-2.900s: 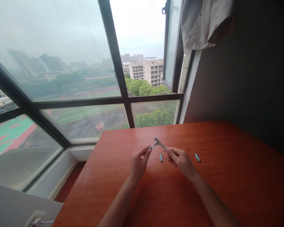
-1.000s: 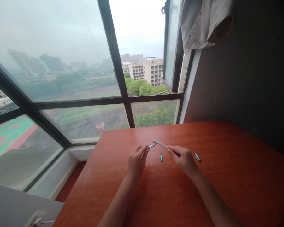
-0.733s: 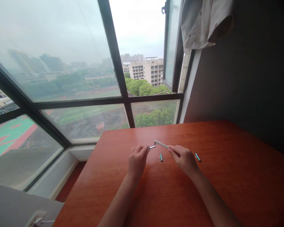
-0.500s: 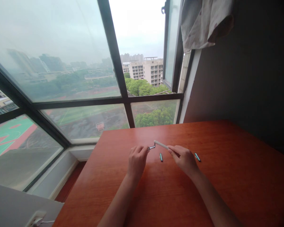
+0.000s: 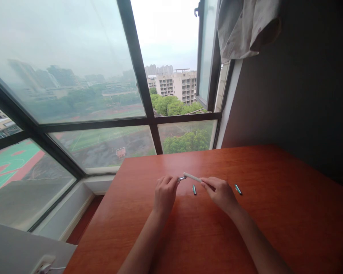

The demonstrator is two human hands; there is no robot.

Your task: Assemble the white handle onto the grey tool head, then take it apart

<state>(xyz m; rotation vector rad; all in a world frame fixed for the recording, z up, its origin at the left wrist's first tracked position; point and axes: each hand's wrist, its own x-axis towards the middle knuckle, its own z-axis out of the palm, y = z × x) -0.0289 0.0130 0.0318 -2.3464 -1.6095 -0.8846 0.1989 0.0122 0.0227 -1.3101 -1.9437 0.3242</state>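
My left hand (image 5: 165, 194) is closed, its fingertips pinching a slim silvery metal piece (image 5: 182, 178) whose far end points right. Most of that piece is hidden inside the fingers. In my right hand (image 5: 219, 191), thumb and fingers grip a thin pale stick (image 5: 192, 177), which slants up to the left. The stick's left end meets the metal tip or lies just in front of or behind it; I cannot tell which. A small teal-and-dark bar (image 5: 194, 190) lies on the red-brown table (image 5: 274, 228) between my hands. A similar teal bar (image 5: 238, 189) rests right of my right hand.
Beyond the table's far edge are framed windows (image 5: 185, 118), with one sash (image 5: 207, 53) swung open. Grey cloth (image 5: 246, 30) hangs at upper right beside a dark wall (image 5: 297, 95). A plug with a white cable (image 5: 47, 267) sits at lower left.
The pale stick has shifted slightly left and down with my right hand. The metal tip, bent upward before, now shows shorter and straighter. The two teal bars stay put.
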